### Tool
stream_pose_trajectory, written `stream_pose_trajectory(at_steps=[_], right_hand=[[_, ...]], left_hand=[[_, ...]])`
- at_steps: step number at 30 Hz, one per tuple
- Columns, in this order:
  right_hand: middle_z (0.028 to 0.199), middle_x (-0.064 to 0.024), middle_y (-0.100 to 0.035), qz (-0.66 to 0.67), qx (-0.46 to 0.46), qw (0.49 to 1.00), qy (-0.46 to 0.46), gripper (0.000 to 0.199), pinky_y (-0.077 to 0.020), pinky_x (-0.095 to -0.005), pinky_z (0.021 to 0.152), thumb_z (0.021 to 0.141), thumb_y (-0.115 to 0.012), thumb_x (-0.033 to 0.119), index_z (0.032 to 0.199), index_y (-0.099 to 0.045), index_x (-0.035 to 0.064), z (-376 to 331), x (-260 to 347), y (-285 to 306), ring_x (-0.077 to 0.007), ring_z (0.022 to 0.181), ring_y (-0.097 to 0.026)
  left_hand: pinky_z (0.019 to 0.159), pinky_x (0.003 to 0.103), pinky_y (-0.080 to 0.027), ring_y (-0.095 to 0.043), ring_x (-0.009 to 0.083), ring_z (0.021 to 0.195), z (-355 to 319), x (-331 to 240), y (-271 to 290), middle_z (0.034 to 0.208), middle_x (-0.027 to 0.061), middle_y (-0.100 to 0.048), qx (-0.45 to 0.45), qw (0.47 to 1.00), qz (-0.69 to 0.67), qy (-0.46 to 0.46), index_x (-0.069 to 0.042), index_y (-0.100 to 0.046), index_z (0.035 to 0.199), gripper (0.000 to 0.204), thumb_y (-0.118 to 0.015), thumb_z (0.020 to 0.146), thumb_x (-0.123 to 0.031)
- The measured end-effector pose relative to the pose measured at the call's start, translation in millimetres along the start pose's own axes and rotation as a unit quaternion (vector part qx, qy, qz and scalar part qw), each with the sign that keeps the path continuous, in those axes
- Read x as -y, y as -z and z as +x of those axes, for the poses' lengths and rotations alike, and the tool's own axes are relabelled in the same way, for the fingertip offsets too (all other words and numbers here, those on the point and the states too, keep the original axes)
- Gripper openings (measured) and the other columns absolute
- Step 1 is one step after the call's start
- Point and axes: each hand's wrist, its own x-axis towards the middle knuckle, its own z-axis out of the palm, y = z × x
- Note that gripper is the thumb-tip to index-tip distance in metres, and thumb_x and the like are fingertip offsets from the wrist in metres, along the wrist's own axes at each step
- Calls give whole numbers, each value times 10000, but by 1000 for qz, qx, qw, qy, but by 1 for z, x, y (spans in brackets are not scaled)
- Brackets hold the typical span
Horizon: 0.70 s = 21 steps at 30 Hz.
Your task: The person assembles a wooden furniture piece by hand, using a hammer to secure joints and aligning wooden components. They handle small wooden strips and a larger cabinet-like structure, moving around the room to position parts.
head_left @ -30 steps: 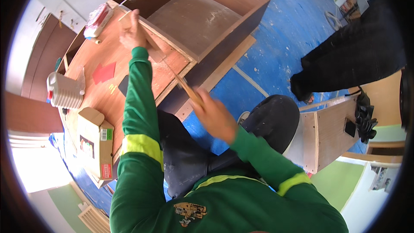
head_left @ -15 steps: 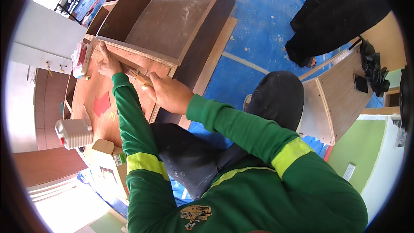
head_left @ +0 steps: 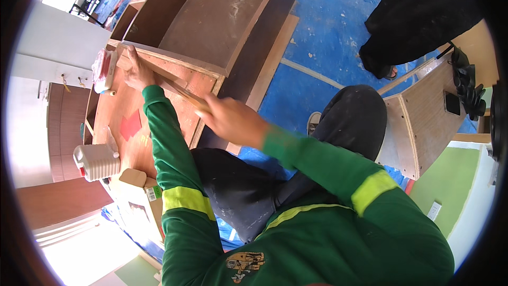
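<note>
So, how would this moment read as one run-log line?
left hand: touching pale wooden block | right hand: gripping slim tan wooden handle | nearby: white ribbed plastic jug

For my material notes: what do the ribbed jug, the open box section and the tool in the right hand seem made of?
Ribbed jug: probably plastic, pale, with moulded-looking ridges.
Open box section: likely wood board, matt brown, judging by its flat panels and straight edges.
Tool in the right hand: perhaps wood, from its smooth tan part; blur leaves the rest open.

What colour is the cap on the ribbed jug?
The cap on the whitish jug is red, best seen in the head view.
</note>
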Motion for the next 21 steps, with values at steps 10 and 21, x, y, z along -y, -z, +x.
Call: stream_pose_trajectory(at_steps=[10,21], right_hand=[[1039,-275,-754,19,48,993,-102,492,-589,-590,743,1084,-681,309,1489,-507,93,-160,36,97,-502,929,-737],[865,-290,-717,7,-16,999,28,352,-547,-634,718,1135,-578,357,1201,-537,14,40,-3,-13,-538,853,-712]], left_hand=[[820,547,-557,-730,388,821,9,25,-8,808,301,-747,1,997,64,41,165,-716,789,1058,-710,841,-892],[924,544,-565,-763,421,954,11,9,-6,935,319,-781,-12,999,35,1,112,-783,947,1012,-687,848,-891]])
